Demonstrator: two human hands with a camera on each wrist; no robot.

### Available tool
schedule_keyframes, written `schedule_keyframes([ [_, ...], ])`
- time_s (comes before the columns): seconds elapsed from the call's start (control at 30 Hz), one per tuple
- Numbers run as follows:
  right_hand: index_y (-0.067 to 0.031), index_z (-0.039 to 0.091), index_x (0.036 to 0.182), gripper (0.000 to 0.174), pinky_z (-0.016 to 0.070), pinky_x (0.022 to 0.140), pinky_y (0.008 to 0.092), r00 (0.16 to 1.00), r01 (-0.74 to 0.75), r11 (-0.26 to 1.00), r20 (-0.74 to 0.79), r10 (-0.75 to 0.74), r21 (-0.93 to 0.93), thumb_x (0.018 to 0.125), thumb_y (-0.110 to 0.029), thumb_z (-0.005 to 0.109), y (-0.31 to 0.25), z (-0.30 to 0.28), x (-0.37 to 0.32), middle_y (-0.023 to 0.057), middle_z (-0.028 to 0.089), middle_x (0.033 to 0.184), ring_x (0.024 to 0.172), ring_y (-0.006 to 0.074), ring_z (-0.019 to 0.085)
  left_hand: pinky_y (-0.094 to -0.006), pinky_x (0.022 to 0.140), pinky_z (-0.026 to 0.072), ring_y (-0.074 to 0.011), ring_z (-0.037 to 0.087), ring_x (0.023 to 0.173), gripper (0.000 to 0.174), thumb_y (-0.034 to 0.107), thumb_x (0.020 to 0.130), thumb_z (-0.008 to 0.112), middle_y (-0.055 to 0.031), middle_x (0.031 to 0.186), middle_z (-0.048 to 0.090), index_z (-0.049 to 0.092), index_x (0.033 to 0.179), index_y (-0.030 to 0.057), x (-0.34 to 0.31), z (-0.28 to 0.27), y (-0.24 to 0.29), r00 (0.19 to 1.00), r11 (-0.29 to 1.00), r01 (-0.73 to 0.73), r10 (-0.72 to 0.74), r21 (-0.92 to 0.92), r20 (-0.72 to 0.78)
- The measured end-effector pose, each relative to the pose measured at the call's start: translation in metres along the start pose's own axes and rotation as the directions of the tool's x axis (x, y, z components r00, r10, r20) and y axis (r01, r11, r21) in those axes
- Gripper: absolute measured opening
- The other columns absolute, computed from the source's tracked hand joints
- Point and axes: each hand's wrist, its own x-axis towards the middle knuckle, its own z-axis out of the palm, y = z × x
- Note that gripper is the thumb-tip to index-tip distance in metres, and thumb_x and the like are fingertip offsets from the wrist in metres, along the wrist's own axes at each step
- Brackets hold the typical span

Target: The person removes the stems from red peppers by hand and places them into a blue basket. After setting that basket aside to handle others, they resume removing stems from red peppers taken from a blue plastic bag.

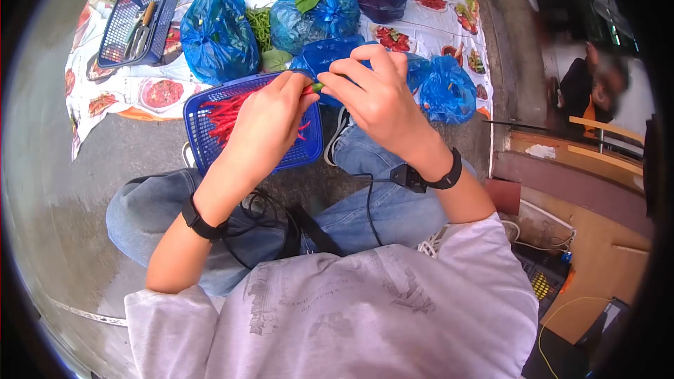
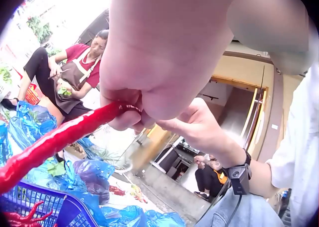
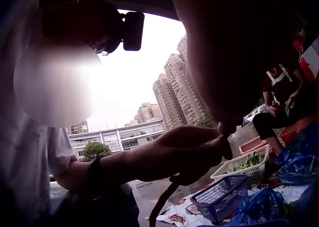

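Note:
My left hand [image 1: 263,126] grips a long red chili pepper [image 2: 65,134], whose body slants out below the fingers in the left wrist view. At the other end, the green stem [image 1: 317,88] shows between the two hands. The fingertips of my right hand [image 1: 382,95] pinch at that stem end. Both hands are above a blue plastic basket [image 1: 319,142] holding several red chilies [image 1: 223,118]. In the right wrist view the chili [image 3: 162,202] hangs dark below my left hand [image 3: 192,154].
Knotted blue plastic bags [image 1: 219,45] lie on a printed cloth [image 1: 133,91] beyond the basket. A second blue basket [image 1: 112,56] holds wooden-handled tools. Green beans [image 1: 260,28] lie between bags. Another person [image 2: 75,80] sits across the cloth. Cables [image 1: 263,203] run over my lap.

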Motion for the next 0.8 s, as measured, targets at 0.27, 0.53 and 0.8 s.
schedule_keyframes([
  [0.27, -0.0048, 0.071, 0.087, 0.008, 0.0399, 0.081, 0.0367, 0.978, -0.205, 0.911, 0.112, 0.176, 0.359, 0.085, -0.012, 0.073, 0.006, 0.002, -0.009, 0.0043, 0.065, 0.084, 0.087, 0.0237, 0.058, -0.0439, 0.072, 0.0518, -0.0355, 0.063, 0.082, 0.023, 0.007, 0.087, 0.069, -0.0157, 0.091, 0.06, 0.064, 0.108, -0.0017, -0.001, 0.0, 0.008, 0.98, 0.973, -0.179, 0.189, 0.148, -0.059],
  [0.53, 0.0002, 0.076, 0.087, 0.007, 0.0493, 0.065, 0.034, 0.932, -0.334, 0.635, 0.143, 0.333, 0.697, 0.084, -0.006, 0.074, 0.004, -0.002, -0.01, 0.0114, 0.071, 0.079, 0.071, 0.0246, 0.062, -0.0396, 0.071, 0.0514, -0.0311, 0.062, 0.08, 0.035, -0.002, 0.081, 0.074, -0.0145, 0.091, 0.059, 0.066, 0.114, -0.0057, -0.004, -0.001, 0.008, 0.943, 0.95, -0.31, 0.312, 0.033, -0.118],
  [0.8, 0.0023, 0.076, 0.092, 0.01, 0.0479, 0.066, 0.0292, 0.874, -0.434, 0.41, 0.264, 0.409, 0.802, 0.086, -0.006, 0.075, 0.004, -0.002, -0.016, 0.0093, 0.07, 0.079, 0.072, 0.015, 0.06, -0.0393, 0.066, 0.0483, -0.0299, 0.056, 0.076, 0.032, -0.002, 0.083, 0.073, -0.0141, 0.085, 0.054, 0.065, 0.113, -0.0094, -0.005, 0.002, 0.012, 0.934, 0.944, -0.326, 0.313, -0.048, -0.174],
])
